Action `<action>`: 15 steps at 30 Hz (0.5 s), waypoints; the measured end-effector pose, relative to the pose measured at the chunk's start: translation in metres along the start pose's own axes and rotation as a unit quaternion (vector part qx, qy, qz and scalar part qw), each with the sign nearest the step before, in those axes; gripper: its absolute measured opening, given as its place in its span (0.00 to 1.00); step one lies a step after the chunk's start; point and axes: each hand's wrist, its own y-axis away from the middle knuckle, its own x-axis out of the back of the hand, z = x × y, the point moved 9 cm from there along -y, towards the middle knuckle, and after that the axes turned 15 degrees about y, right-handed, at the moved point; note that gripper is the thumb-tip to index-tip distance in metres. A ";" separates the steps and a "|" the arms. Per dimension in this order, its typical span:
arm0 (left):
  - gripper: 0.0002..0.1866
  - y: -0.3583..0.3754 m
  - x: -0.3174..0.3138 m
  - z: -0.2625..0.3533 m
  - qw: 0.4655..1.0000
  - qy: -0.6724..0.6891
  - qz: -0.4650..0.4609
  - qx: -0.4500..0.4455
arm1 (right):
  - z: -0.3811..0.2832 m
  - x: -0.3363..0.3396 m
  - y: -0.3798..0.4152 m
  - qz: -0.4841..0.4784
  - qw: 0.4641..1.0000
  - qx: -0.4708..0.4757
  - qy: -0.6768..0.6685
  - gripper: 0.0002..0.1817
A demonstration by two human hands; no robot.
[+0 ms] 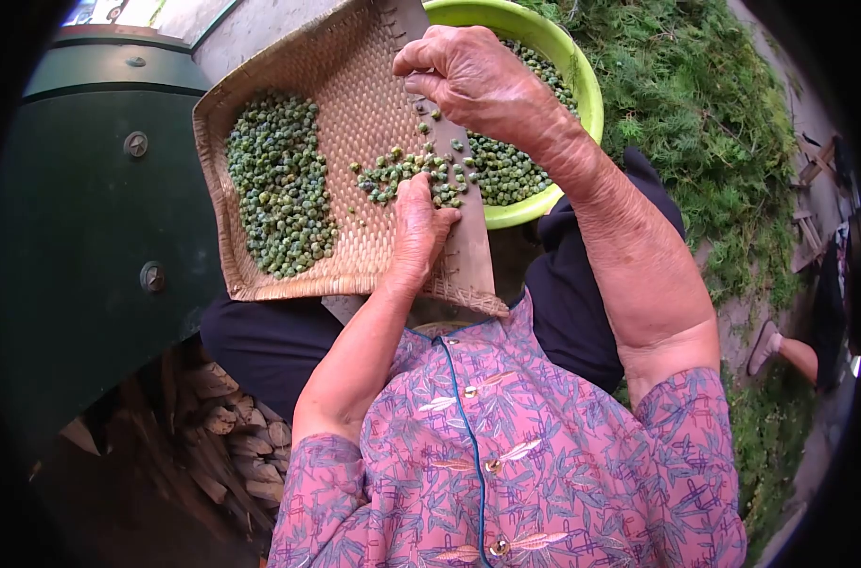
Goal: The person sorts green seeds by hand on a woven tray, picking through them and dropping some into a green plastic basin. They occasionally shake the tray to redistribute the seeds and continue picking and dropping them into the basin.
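A woven tray rests on my lap, with a large pile of small green berries on its left part. A smaller, loose group of berries is near the tray's flat right edge. My left hand touches this smaller group, fingers closed together; whether a berry is between them is hidden. Above the tray's right edge hangs my right hand, thumb and fingers pinched together, and what they may hold is too small to make out. Under and beyond that edge, a lime-green basin holds many more berries.
A dark green metal surface with round studs stands at the left. Split firewood lies below it. Cut green foliage covers the ground at the right. Another person's foot shows at the far right.
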 end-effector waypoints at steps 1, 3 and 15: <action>0.31 -0.001 0.000 0.002 1.000 -0.002 0.015 -0.011 | 0.000 0.000 0.000 0.003 1.000 -0.004 -0.005 0.09; 0.30 -0.008 -0.003 0.007 1.000 -0.006 0.015 -0.013 | 0.001 -0.001 0.000 0.007 1.000 -0.007 -0.009 0.09; 0.27 -0.040 -0.034 0.032 0.981 0.186 -0.030 -0.044 | 0.006 -0.007 -0.002 0.005 0.999 -0.007 0.038 0.10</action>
